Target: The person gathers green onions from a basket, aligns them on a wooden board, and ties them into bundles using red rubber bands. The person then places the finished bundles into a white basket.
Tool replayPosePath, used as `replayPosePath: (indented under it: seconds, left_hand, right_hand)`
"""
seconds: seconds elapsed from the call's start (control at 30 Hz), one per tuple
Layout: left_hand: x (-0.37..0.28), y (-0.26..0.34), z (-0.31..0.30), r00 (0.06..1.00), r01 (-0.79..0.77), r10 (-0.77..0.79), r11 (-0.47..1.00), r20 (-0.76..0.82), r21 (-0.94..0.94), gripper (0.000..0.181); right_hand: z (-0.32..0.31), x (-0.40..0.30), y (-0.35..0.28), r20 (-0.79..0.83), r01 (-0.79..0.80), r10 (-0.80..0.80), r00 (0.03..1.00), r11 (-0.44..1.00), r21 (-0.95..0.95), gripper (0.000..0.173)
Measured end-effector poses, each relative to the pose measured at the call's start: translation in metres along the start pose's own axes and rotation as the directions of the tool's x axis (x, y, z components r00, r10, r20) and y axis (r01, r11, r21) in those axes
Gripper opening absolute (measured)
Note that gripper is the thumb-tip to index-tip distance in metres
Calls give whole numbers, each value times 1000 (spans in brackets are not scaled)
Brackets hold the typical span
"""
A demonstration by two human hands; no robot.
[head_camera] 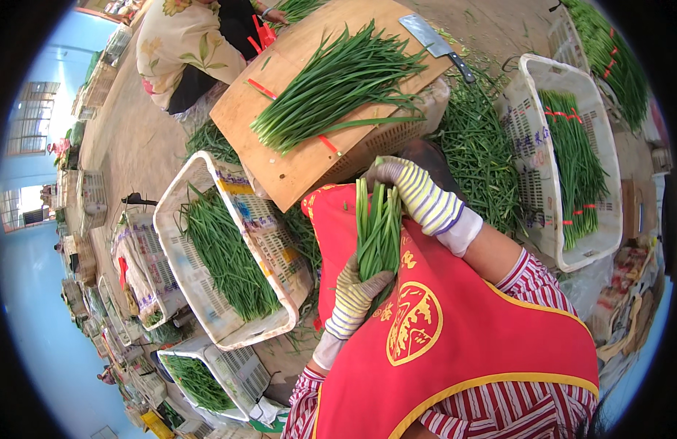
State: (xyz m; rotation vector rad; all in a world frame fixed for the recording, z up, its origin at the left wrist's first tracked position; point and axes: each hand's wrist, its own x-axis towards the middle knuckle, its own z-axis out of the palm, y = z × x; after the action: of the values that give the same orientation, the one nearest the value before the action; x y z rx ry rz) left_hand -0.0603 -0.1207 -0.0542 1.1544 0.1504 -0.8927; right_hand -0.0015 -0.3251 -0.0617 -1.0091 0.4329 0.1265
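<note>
My left hand (353, 296), in a striped knit glove, is closed around the leafy lower part of a small bunch of garlic chives (378, 230). The pale cut ends point away from me, over the red apron (481, 340) on my lap. At those ends is my right hand (407, 184), gloved alike, its curled fingers against the stems; what they pinch is hidden. Beyond my hands, a larger pile of chives (338, 90) lies across a wooden board (234, 118). Red ties (261, 89) lie beside and under that pile.
A cleaver (429, 35) rests at the board's far right corner, its handle overhanging. White plastic crates (527, 126) stand right and left (206, 164), holding chives. Loose trimmings (475, 148) cover the floor beside the board. Another person (193, 49) sits at the upper left.
</note>
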Motion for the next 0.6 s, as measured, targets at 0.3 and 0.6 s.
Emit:
replayPosePath:
  seconds: [0.3,0.6]
  left_hand:
    - [-3,0,0,999,-32,31,999,30,37,62]
    - [2,3,5,987,-115,125,989,-100,97,56]
  right_hand:
    - [-119,38,-50,-741,368,-212,638,929,50,34]
    - [-128,-22,-55,197,176,-510,837,-90,-980,57]
